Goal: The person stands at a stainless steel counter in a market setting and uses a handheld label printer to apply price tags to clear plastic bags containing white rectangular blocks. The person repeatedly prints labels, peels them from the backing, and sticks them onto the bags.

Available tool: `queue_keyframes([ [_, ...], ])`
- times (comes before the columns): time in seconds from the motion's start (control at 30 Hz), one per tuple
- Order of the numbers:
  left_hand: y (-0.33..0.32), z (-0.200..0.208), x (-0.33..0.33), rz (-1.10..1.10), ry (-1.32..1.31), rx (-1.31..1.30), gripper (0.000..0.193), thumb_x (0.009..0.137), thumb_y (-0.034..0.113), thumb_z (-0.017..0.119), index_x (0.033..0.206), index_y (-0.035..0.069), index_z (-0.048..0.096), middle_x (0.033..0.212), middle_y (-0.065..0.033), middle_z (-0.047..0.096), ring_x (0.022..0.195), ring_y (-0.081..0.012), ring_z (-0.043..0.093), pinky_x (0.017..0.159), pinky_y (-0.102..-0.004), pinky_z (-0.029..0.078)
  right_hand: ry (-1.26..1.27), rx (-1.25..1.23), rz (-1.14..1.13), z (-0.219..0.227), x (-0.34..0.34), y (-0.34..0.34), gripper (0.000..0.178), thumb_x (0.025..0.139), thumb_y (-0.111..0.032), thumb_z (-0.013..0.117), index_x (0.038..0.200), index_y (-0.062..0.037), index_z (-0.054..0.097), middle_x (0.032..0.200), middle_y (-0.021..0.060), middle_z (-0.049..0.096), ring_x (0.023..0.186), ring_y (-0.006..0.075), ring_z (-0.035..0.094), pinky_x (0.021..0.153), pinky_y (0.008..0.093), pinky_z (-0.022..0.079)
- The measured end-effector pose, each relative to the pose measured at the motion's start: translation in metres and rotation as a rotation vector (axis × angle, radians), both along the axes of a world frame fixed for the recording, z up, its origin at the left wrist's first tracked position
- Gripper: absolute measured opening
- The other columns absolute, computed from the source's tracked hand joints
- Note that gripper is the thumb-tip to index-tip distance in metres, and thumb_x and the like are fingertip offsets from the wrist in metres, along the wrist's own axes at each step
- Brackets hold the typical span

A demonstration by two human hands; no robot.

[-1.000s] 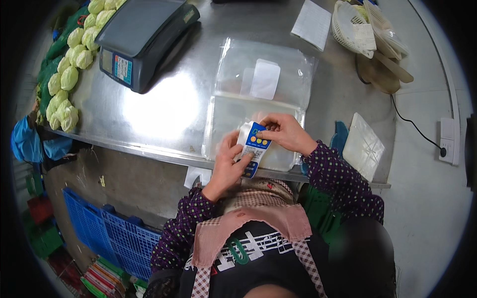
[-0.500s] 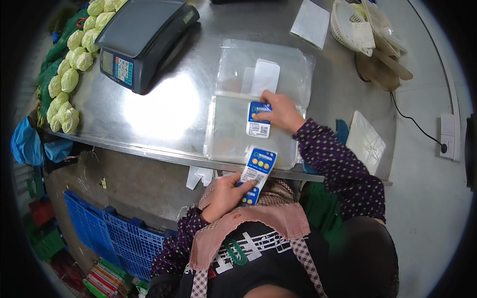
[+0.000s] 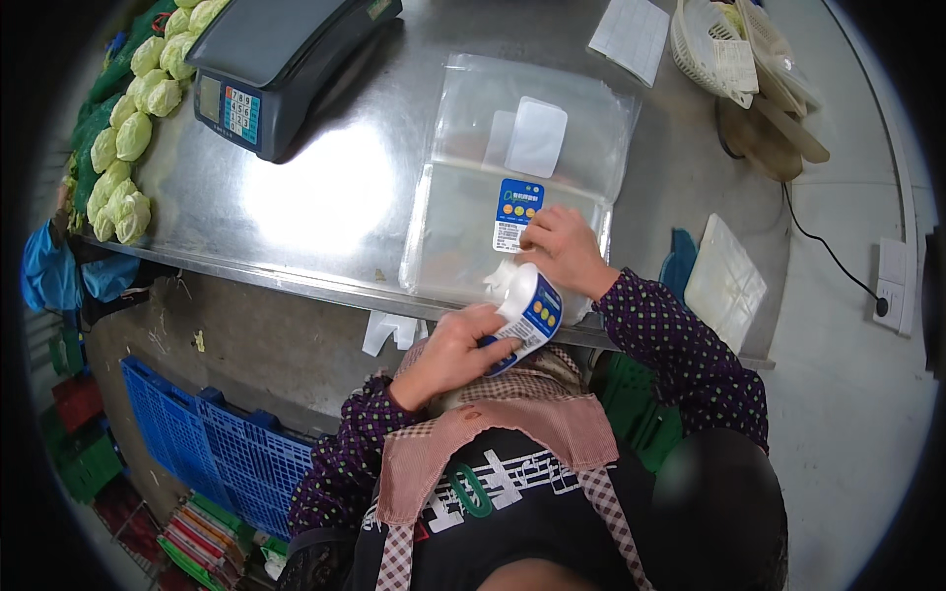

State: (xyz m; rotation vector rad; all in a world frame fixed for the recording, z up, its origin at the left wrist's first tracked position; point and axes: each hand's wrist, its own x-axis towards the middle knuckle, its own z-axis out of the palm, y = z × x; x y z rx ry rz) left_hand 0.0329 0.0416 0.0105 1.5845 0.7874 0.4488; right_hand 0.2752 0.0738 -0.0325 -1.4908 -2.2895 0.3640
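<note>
In my left hand (image 3: 453,350) is a strip of blue-and-white labels (image 3: 541,313), gripped between thumb and fingers at the table's front edge. The strip bends over into a curl, its white backing showing at the upper left. My right hand (image 3: 570,251) is closed just above the curl, fingertips at the strip's upper end; whatever they pinch is hidden. One blue-and-white label (image 3: 518,212) lies on a flat clear plastic bag (image 3: 448,231), next to my right fingertips. Farther back, another clear bag (image 3: 473,98) bears a label turned white side up (image 3: 537,138).
A dark scale (image 3: 271,69) stands on the metal table (image 3: 365,177) at the left, beside a row of pale green cabbages (image 3: 133,138). White baskets (image 3: 695,59), a paper sheet (image 3: 631,37) and a white slab (image 3: 726,281) lie to the right. A blue pallet (image 3: 217,443) leans below.
My right hand has left the label on the bag and moved down to the strip. The strip, flat before, is now curled, and my left hand has shifted slightly up and right.
</note>
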Motion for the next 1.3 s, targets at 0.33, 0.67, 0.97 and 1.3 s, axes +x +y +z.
queue_keyframes([
  [0.33, 0.004, -0.005, 0.006, -0.092, 0.021, 0.085, 0.022, 0.079, 0.014, 0.076, 0.098, 0.004, 0.071, 0.089, -0.0133, 0.065, 0.089, -0.0322, 0.063, 0.078, -0.0401, 0.05, 0.076, 0.008, 0.067, -0.005, 0.004, -0.003, 0.017, 0.079, -0.026, 0.074, 0.082, -0.0115, 0.067, 0.087, 0.0003, 0.061, 0.089, 0.0198, 0.055, 0.078, 0.0352, 0.037],
  [0.67, 0.016, -0.032, 0.017, 0.163, 0.011, 0.166, 0.019, 0.081, 0.012, 0.072, 0.095, -0.001, 0.069, 0.106, -0.0212, 0.065, 0.107, -0.0359, 0.06, 0.09, -0.0396, 0.048, 0.383, -0.281, -0.115, -0.001, 0.014, 0.006, 0.017, 0.089, -0.019, 0.066, 0.084, -0.0027, 0.067, 0.077, 0.0128, 0.062, 0.075, 0.0258, 0.059, 0.07, 0.0381, 0.044],
  [0.97, 0.018, -0.035, 0.014, 0.275, 0.097, -0.122, 0.017, 0.085, 0.013, 0.072, 0.093, -0.002, 0.069, 0.109, -0.0174, 0.063, 0.099, -0.0297, 0.062, 0.085, -0.0364, 0.048, 0.395, -0.561, -0.091, 0.07, 0.021, 0.044, 0.031, 0.085, -0.022, 0.076, 0.107, -0.0005, 0.07, 0.097, 0.0044, 0.071, 0.085, 0.0119, 0.064, 0.079, 0.0264, 0.051],
  [1.3, 0.031, -0.025, 0.015, 0.224, 0.027, 0.234, 0.022, 0.078, 0.011, 0.075, 0.098, 0.002, 0.073, 0.147, -0.0249, 0.041, 0.131, -0.0429, 0.043, 0.107, -0.0426, 0.038, 0.674, -0.663, -0.189, 0.054, -0.002, 0.008, 0.035, 0.081, -0.018, 0.079, 0.11, -0.0011, 0.067, 0.096, 0.0033, 0.069, 0.077, 0.0074, 0.058, 0.067, 0.0246, 0.048],
])
